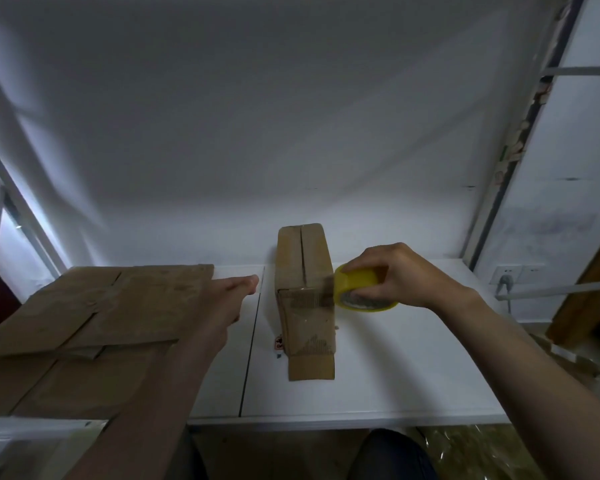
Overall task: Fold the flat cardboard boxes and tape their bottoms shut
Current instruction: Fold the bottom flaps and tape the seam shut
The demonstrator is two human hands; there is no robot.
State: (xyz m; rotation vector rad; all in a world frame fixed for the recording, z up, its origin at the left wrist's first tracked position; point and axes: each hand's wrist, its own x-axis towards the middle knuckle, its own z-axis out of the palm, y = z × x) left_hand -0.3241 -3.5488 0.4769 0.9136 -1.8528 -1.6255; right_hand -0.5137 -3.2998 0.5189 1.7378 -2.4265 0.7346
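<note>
1. The folded box stands near the middle of the white table, far from the near edge and close to the wall. Its closed flaps face up, with a slit between them.
2. One loose flap lies flat on the table at the box's near end, pointing toward the person.
3. A strip of tape runs across the top of the box's near face, out to its right edge.
4. The yellow tape roll sits just beside that right edge, touching or nearly touching it.
5. The right hand grips the roll from above and from the right, fingers curled over its rim. They stay on the roll and do not touch the cardboard.
6. The left hand is left of the box and apart from it, with bare table between them. Its fingers are straight and together, holding nothing. It overlaps the right edge of the flat boxes; I cannot tell whether it touches them.
7. The flat boxes are stacked over the table's left part and reach past its left and near edges.
8. A table seam runs front to back between the left hand and the box.
9. Open table surface lies in front of the box and to its right, under the right forearm.
10. A small label lies on the table by the box's lower left side.
</note>
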